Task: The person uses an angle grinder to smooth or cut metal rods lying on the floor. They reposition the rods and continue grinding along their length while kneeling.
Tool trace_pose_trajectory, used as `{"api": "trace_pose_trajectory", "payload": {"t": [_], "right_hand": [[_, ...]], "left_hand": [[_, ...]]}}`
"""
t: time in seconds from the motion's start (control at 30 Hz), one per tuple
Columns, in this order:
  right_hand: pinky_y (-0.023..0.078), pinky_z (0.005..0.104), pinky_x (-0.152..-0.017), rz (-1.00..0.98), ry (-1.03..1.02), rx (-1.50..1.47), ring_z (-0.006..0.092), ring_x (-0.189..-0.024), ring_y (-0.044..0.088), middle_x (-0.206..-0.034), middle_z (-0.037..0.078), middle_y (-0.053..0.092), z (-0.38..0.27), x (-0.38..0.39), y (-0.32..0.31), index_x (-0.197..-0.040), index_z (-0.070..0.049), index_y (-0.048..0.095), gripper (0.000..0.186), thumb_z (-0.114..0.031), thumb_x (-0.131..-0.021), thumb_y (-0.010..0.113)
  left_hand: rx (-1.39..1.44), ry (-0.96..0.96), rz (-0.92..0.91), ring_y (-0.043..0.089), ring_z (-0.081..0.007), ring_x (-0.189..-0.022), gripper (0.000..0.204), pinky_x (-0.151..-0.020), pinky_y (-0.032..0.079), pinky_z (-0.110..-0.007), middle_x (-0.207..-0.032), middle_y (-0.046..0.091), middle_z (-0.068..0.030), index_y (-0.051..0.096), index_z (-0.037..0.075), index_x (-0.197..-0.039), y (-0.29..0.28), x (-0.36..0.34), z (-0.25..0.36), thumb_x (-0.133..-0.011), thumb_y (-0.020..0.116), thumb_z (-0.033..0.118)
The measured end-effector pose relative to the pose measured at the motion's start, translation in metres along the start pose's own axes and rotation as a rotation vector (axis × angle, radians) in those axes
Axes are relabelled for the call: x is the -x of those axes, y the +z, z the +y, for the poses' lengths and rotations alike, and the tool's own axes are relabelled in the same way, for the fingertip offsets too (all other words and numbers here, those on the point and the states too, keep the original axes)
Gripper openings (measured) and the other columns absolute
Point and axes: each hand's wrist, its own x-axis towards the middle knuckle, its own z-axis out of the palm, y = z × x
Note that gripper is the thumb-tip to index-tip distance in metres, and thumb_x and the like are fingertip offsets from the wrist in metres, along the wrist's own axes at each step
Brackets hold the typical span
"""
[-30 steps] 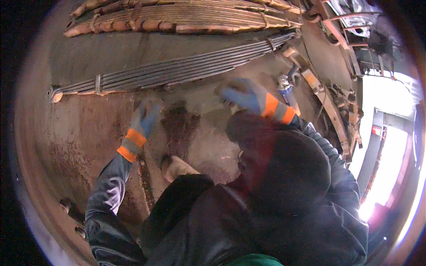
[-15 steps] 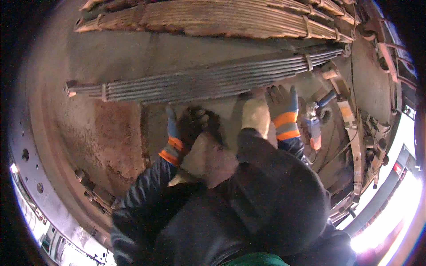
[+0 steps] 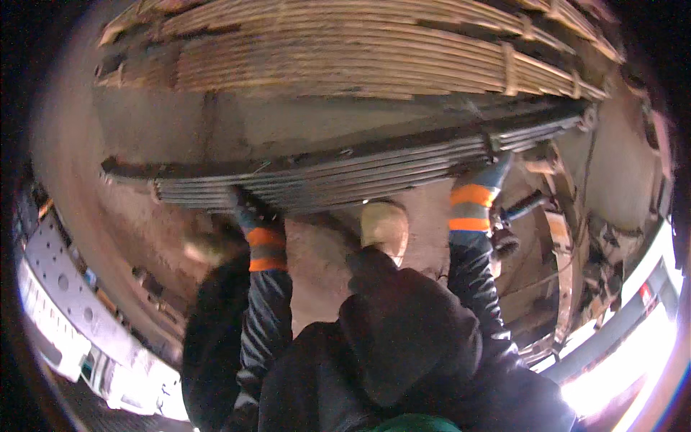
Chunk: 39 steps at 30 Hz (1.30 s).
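A long leaf spring (image 3: 345,175) of stacked grey metal leaves lies across the floor in front of me, bound by clips near its ends. My left hand (image 3: 252,207), in a dark glove with an orange-banded cuff, is closed on its near edge, left of the middle. Farther right, my right hand (image 3: 491,176), gloved alike, grips the same edge beside the right clip, its thumb side up. The fingers of both hands are partly hidden by the spring and blurred. Between my arms a pale boot toe (image 3: 385,227) points at the spring.
Rusty leaf springs (image 3: 345,54) lie stacked beyond. Right of my right forearm is an angle grinder (image 3: 522,207), partly hidden, near a long metal bar (image 3: 565,266) and assorted metal parts. A perforated steel beam (image 3: 72,288) runs along the left. My other boot (image 3: 205,248) is at left, blurred.
Both hands have reached forward from the floor beside the spring and taken hold of its near edge. My left leg has swung out to the left. More of the spring's dark far side shows.
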Motion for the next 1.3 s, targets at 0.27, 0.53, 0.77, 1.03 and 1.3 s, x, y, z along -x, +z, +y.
{"api": "trace_pose_trajectory", "payload": {"t": [0.27,0.53,0.77,1.03,1.3], "right_hand": [[0.04,0.0501,-0.11,-0.159,0.117,-0.044,0.0332,-0.128,0.051,-0.142,0.014,0.058,-0.012,0.006,-0.027,-0.134,-0.016,0.063,0.066,-0.067,-0.095,0.049],[0.042,0.0532,-0.11,-0.129,0.279,0.055,0.0312,-0.127,0.053,-0.133,0.016,0.061,0.028,0.07,-0.022,-0.135,-0.008,0.058,0.054,-0.045,-0.095,0.06],[0.04,0.0573,-0.112,-0.007,0.408,-0.014,0.0355,-0.13,0.05,-0.137,0.017,0.059,0.017,0.079,0.002,-0.134,-0.011,0.061,0.056,-0.048,-0.092,0.06],[0.044,0.0569,-0.108,-0.018,0.315,0.039,0.0356,-0.125,0.056,-0.136,0.016,0.061,0.034,0.044,-0.026,-0.129,-0.011,0.063,0.053,-0.048,-0.091,0.058],[0.047,0.0509,-0.104,-0.11,0.455,-0.152,0.031,-0.118,0.06,-0.13,0.013,0.066,0.026,0.035,-0.048,-0.122,-0.01,0.067,0.044,-0.039,-0.09,0.059]], "left_hand": [[0.443,-0.04,-0.054,0.056,-0.0347,-0.12,0.078,-0.104,0.044,-0.056,-0.133,0.061,-0.0094,0.062,0.019,-0.133,-0.006,-0.024,-0.003,-0.087,0.049,0.08],[0.503,-0.108,-0.001,0.058,-0.0366,-0.121,0.072,-0.105,0.045,-0.056,-0.132,0.063,-0.0124,0.066,0.015,-0.129,0.014,-0.003,0.025,-0.093,0.037,0.069],[0.567,-0.082,-0.039,0.06,-0.0334,-0.114,0.067,-0.1,0.049,-0.054,-0.125,0.066,-0.0091,0.068,0.015,-0.121,0.007,-0.009,0.014,-0.092,0.044,0.07],[0.406,-0.004,0.083,0.059,-0.0338,-0.115,0.063,-0.103,0.047,-0.052,-0.127,0.064,-0.0088,0.065,0.015,-0.125,0.021,-0.003,0.023,-0.096,0.043,0.066],[0.29,0.008,0.45,0.06,-0.0321,-0.117,0.064,-0.103,0.048,-0.05,-0.128,0.064,-0.0083,0.064,0.015,-0.128,0.09,0.029,0.056,-0.096,0.041,0.066]]}}
